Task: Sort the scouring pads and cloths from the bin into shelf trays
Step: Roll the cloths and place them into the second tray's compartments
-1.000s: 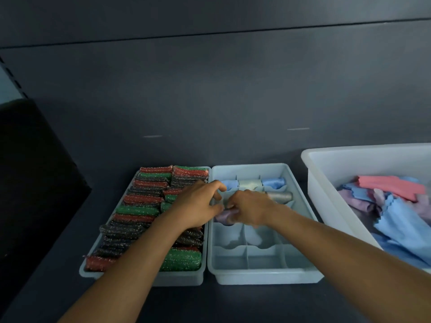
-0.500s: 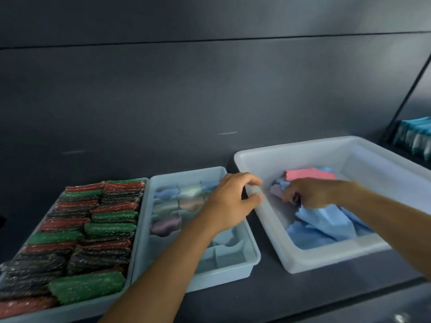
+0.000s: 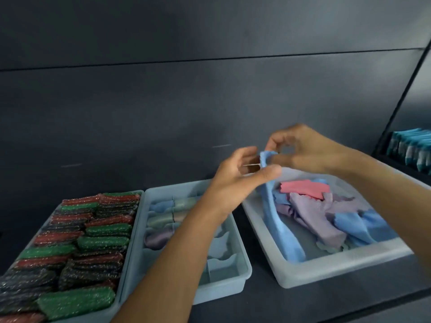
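A long blue cloth point(image 3: 283, 231) hangs from above the white bin point(image 3: 326, 271) down onto its floor. My right hand point(image 3: 300, 148) pinches the cloth's top edge. My left hand point(image 3: 238, 176) is at the same edge, thumb and fingers around it. The bin holds more loose cloths: pink point(image 3: 303, 188), lilac point(image 3: 317, 215) and blue point(image 3: 354, 224). The divided pale-blue tray point(image 3: 224, 287) in the middle has rolled cloths point(image 3: 163, 220) in its far compartments. The left tray point(image 3: 130, 248) is packed with red, green and dark scouring pads point(image 3: 77, 248).
All three containers sit on a dark shelf with a dark back panel point(image 3: 186, 101). Past a divider at the far right is another shelf section with teal packaged items point(image 3: 410, 148). The shelf's front edge runs just below the containers.
My right hand has lifted a blue cloth up out of the bin. My left hand left the divided tray's rim and rose to meet the cloth's top edge.
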Demonstrator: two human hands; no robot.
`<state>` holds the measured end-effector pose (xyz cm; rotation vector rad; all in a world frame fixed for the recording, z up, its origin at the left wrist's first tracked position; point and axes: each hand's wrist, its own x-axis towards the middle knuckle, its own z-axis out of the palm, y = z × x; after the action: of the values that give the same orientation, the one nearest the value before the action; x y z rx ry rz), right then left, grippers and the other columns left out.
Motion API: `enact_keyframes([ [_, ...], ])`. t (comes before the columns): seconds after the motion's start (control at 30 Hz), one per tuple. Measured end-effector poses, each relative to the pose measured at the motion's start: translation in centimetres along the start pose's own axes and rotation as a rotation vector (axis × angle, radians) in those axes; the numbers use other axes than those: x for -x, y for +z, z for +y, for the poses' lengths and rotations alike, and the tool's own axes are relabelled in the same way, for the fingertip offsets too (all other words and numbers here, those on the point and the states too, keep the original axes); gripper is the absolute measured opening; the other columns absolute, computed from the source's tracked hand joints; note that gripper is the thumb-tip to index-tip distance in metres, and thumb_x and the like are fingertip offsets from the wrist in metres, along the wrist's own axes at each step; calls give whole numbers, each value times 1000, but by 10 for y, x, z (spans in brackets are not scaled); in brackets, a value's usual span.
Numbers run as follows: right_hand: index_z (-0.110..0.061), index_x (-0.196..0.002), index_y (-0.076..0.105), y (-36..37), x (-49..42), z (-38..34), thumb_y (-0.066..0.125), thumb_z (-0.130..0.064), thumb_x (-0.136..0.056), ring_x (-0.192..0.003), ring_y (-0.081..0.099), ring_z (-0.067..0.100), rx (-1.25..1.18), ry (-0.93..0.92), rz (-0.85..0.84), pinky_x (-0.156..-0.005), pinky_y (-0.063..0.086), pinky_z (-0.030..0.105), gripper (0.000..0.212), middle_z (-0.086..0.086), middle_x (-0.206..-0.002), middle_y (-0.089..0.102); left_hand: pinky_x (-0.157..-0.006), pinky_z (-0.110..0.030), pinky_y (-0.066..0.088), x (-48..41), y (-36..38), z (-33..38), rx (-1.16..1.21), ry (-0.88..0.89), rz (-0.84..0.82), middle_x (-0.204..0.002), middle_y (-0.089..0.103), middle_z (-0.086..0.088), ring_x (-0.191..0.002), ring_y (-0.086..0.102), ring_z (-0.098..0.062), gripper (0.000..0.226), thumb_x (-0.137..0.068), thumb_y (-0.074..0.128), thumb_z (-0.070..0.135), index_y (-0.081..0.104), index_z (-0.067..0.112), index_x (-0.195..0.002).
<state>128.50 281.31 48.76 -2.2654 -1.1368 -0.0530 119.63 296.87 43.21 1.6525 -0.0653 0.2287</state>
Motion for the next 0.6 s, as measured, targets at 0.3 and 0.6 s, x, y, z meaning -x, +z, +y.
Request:
enact_keyframes([
  [0.3,-17,-68,63,-21,-28,-62,75,-18,-81,-63,50,-3,-259,-96,222,-60,35,10,18,-1,-91,62,-74,-37,47,-10,-48,66,-184,271,169,-79,66,-10,-76,57,-15,14,-89,60,19,74,13,-87],
  [0.6,-21,-72,63,-15,-31,-94,73,-21,-79,-85,60,6,-259,-142,120,-77,45,31,12,-6,-100,67,-71,-37,38,9,-75,90,-159,310,287,-78,53,-11,-75,48,-21,41,-81,59,30,58,-9,-90],
])
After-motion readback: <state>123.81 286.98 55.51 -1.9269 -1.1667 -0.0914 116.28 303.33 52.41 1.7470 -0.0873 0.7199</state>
